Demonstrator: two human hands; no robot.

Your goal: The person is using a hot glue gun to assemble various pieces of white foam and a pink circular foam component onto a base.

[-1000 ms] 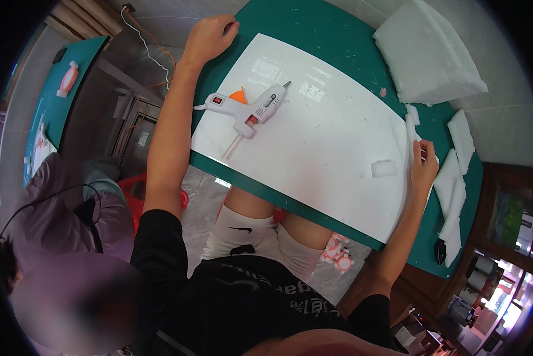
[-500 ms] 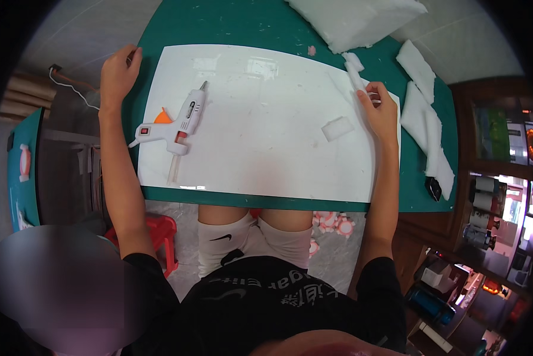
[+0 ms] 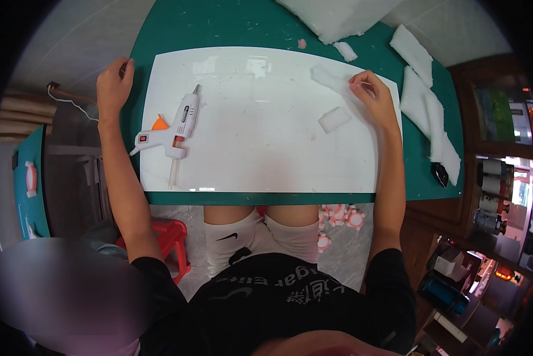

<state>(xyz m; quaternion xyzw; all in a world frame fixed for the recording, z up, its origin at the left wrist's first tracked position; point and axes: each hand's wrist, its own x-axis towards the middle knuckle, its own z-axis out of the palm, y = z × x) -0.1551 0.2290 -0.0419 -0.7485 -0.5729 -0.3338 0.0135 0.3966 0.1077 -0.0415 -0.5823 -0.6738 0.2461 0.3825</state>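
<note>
Green matting covers the table (image 3: 231,24), and on it lies one large white sheet (image 3: 266,154) that takes up most of the working space. Both forearms reach up from the lower edge, one along each side of the sheet. At the far edge of the table sits one big slab of white foam (image 3: 337,15), and three long white foam strips (image 3: 423,98) lie on the green at the right. One white glue gun (image 3: 174,127) with an orange trigger rests on its side on the sheet's left part, a glue stick poking from its back.

The left hand (image 3: 113,86) rests at the sheet's upper left corner, fingers loosely curled over the edge, holding nothing. The right hand (image 3: 374,101) lies on the sheet's upper right part, fingers bent and pinching one end of a thin foam strip (image 3: 327,77). One small foam block (image 3: 334,119) lies on the sheet just beside that hand.
</note>
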